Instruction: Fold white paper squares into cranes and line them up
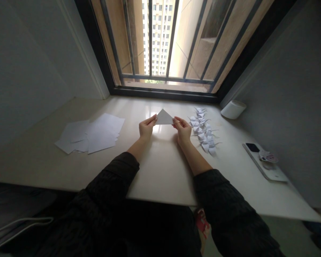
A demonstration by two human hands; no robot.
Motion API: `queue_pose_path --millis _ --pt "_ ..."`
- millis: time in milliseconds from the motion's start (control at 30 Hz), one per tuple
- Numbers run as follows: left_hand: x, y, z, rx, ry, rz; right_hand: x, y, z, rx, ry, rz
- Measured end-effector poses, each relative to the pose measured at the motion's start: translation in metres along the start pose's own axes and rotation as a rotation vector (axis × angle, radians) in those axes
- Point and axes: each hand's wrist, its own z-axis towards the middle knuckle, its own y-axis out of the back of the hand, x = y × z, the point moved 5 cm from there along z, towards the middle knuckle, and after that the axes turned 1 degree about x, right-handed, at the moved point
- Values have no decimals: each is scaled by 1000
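A sheet of white paper folded into a triangle [164,117] is held up over the sill, its peak pointing toward the window. My left hand [146,127] pinches its left corner, and my right hand [183,129] grips the right corner between thumb and fingers. Just right of my right hand, several small folded paper cranes [203,132] stand close together in rows. On the left lies a loose, overlapping pile of white paper sheets [104,132], apart from my left hand.
The pale windowsill counter [160,175] runs in front of a barred window [164,94] with a dark frame. A white cylindrical object [233,109] lies by the right wall. Nearer me is a white phone [267,166] with a round grip on its back.
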Motion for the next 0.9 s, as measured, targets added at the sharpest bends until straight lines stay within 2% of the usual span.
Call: queue_pose_path --millis 167,267,467,600,767,900 --pt "-1 -7 -10 -20 6 -80 -6 -17 -12 81 -166 18" --pt "-2 -14 -19 14 13 -124 -9 -25 -21 74 -222 60" --pt "-2 -22 -29 64 77 -83 -5 -19 -20 -11 -163 0" --pt "-5 -20 -23 130 38 -16 -5 -14 -13 51 -135 -80" --pt "-5 -13 -16 102 36 78 -9 -15 -12 163 -128 -184" --pt "-2 -12 -15 97 66 79 -10 -19 -14 189 -141 -170"
